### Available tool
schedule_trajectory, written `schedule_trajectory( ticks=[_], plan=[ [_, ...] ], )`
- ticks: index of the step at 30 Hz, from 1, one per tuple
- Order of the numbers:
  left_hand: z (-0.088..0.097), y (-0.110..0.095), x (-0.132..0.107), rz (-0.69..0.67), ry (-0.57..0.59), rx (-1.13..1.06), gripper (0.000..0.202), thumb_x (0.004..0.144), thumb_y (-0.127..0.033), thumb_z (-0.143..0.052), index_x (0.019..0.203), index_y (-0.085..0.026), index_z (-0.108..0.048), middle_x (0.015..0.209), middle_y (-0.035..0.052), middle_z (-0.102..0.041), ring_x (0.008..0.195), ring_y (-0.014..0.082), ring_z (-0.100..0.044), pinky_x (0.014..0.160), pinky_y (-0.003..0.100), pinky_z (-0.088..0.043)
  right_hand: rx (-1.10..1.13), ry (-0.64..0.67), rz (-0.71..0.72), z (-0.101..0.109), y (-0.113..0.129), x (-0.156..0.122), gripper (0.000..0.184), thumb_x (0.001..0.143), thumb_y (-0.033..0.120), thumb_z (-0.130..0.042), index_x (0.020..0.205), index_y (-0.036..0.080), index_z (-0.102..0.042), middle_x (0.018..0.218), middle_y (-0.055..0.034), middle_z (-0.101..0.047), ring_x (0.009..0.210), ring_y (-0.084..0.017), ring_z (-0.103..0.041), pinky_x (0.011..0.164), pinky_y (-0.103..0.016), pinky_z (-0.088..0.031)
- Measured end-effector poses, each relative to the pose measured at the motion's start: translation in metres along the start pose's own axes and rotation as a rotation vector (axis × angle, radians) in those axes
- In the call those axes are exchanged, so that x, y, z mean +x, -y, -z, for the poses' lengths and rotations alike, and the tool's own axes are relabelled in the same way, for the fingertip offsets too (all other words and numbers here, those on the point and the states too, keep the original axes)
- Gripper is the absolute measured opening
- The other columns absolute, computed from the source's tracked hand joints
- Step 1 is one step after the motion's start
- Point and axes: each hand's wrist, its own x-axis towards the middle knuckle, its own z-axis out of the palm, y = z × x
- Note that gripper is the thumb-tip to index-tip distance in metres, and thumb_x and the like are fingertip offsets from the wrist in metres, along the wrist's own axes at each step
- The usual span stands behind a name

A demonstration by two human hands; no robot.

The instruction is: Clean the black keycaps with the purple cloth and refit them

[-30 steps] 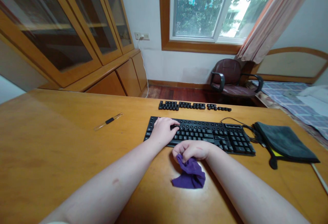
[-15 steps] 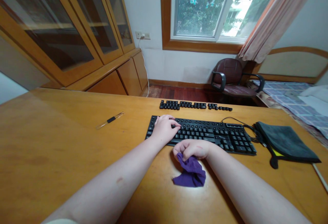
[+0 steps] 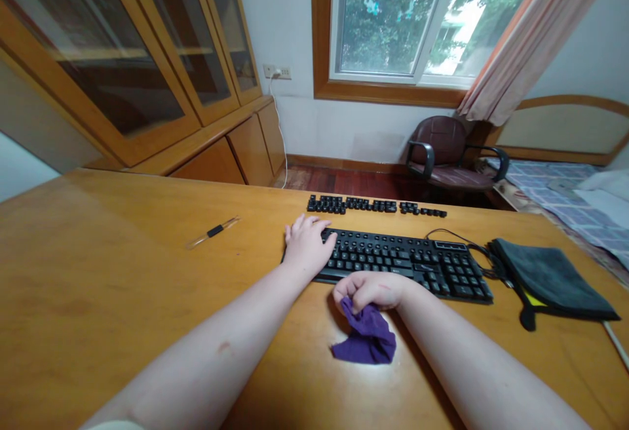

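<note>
The left hand (image 3: 307, 246) rests, grip spread, on a keyboard (image 3: 403, 263); just beside it, the right hand (image 3: 371, 289) keeps its grip pinched on a purple cloth (image 3: 366, 341) lying on the table (image 3: 122, 286).

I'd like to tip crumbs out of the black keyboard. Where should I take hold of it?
Probably take the keyboard by its two short ends, coming from left and right: it is long, flat and thin. The left hand lies on the left end; mind the cable by the right end.
</note>
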Motion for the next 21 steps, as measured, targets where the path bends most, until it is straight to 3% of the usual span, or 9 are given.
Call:
schedule_trajectory(
  ticks=[2,4,7,13,18,21],
  plan=[
    [0.0,0.003,0.002,0.105,0.022,0.095,0.051,0.081,-0.053,-0.044,0.124,-0.027,-0.053,0.14,0.0115,-0.042,0.133,0.0379,-0.025,0.101,0.063,-0.023,0.005,0.0,-0.002,0.0,0.0,0.0,0.016,0.054,0.011,-0.06,0.07,0.01,-0.057,0.054,0.0038,-0.057,0.043,-0.006,-0.049,0.04,-0.014,-0.038],
    [-0.001,0.005,0.003,0.142,0.078,0.152,0.058,0.082,-0.057,-0.039,0.128,-0.023,-0.049,0.143,0.0162,-0.036,0.133,0.0394,-0.025,0.098,0.06,-0.029,0.005,0.007,-0.004,-0.001,0.0,0.0,0.015,0.055,0.011,-0.059,0.069,0.01,-0.057,0.054,0.004,-0.056,0.042,-0.006,-0.049,0.039,-0.014,-0.038],
    [-0.002,0.004,0.002,0.136,0.112,0.21,0.059,0.084,-0.057,-0.033,0.126,-0.02,-0.05,0.14,0.0192,-0.039,0.13,0.0376,-0.032,0.096,0.052,-0.036,-0.004,0.019,-0.003,-0.001,0.002,0.0,0.015,0.055,0.011,-0.06,0.069,0.01,-0.057,0.054,0.0044,-0.056,0.042,-0.005,-0.048,0.039,-0.014,-0.037],
    [0.0,0.003,-0.001,0.061,0.098,0.203,0.061,0.085,-0.057,-0.031,0.12,-0.014,-0.055,0.127,0.0233,-0.05,0.121,0.0384,-0.041,0.091,0.05,-0.039,-0.029,0.045,-0.026,0.0,0.002,0.001,0.016,0.055,0.011,-0.062,0.07,0.01,-0.057,0.056,0.0043,-0.058,0.045,-0.006,-0.051,0.043,-0.015,-0.041],
    [0.016,0.004,0.012,-0.046,-0.002,0.233,0.044,0.08,-0.044,-0.05,0.114,-0.018,-0.059,0.119,0.0169,-0.057,0.109,0.0338,-0.05,0.09,0.047,-0.039,-0.032,0.031,-0.021,-0.001,0.0,0.003,0.016,0.054,0.012,-0.061,0.069,0.01,-0.057,0.056,0.004,-0.058,0.045,-0.006,-0.051,0.041,-0.014,-0.04],
    [0.024,-0.001,0.036,-0.252,-0.048,0.228,0.027,0.08,-0.03,-0.053,0.102,-0.022,-0.065,0.104,0.0085,-0.065,0.101,0.0269,-0.053,0.092,0.041,-0.037,-0.016,0.011,-0.013,-0.002,-0.001,0.004,0.016,0.052,0.011,-0.06,0.068,0.011,-0.057,0.055,0.0044,-0.058,0.044,-0.006,-0.05,0.04,-0.014,-0.039]
  ],
)
